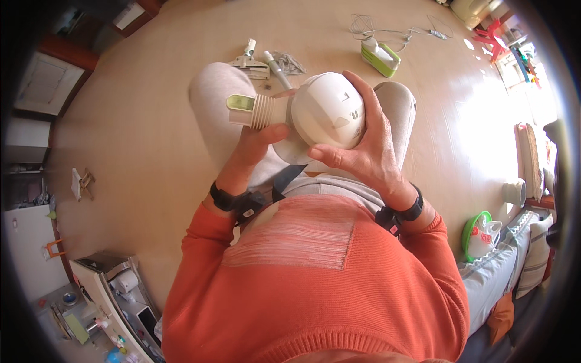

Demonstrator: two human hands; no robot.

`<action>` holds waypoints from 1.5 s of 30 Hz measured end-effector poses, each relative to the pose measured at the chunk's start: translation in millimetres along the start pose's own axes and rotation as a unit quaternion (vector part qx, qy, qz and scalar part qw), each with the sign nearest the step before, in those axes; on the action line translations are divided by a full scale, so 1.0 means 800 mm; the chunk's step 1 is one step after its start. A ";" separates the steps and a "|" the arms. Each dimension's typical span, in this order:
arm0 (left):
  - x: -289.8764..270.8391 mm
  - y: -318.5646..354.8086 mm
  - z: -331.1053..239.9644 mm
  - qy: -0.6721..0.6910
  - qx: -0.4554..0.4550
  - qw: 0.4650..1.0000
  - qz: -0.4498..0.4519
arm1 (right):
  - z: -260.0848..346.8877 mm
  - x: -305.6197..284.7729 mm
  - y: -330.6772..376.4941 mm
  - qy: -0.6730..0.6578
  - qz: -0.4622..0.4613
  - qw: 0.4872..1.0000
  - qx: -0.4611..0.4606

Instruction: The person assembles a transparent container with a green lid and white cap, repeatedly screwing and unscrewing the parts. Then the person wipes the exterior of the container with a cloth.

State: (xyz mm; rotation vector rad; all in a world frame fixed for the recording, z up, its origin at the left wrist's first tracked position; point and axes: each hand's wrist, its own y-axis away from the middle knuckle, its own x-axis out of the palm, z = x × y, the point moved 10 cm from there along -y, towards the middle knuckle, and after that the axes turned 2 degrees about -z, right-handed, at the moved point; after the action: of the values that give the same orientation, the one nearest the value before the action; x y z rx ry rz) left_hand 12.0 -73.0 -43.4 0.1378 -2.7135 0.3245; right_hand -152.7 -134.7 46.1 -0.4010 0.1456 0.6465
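Observation:
Between my two hands, above my lap, is a white rounded appliance part (330, 112) with a smooth, bulging body. A ribbed neck with a yellow-green tab (242, 103) sticks out of its left side. My left hand (257, 145) grips it from below near the neck, its thumb pressed on the side and its other fingers mostly hidden behind. Around the bulging right end wraps my right hand (375, 136), thumb in front and fingers along the far side. A paler rounded portion shows beneath the body, partly covered by my hands.
Beyond my knees on the wooden floor lie a white floor-cleaning head (251, 66), a white tube (276, 69), a grey mop cloth (289, 62) and a green-and-white part (380, 57) near a tangled cord (393, 36). A green basket (477, 236) stands by the sofa at right.

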 end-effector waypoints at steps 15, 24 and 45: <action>-0.033 -0.040 0.005 -0.059 -0.053 0.996 -0.041 | -0.062 0.008 -0.040 -0.078 0.013 0.989 0.127; -0.211 -0.090 -0.063 0.181 0.007 0.963 -0.201 | -0.179 -0.044 -0.113 -0.096 -0.006 0.979 0.178; -0.395 -0.027 -0.118 0.144 0.109 0.813 -0.554 | -0.628 -0.191 -0.216 0.506 0.028 0.826 0.246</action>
State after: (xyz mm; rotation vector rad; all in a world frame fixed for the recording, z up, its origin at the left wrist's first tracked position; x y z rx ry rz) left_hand 339.4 -55.3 -82.0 1.5019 -1.8551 0.2462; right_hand -172.2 -549.1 -318.9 -0.1984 1.3247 0.3699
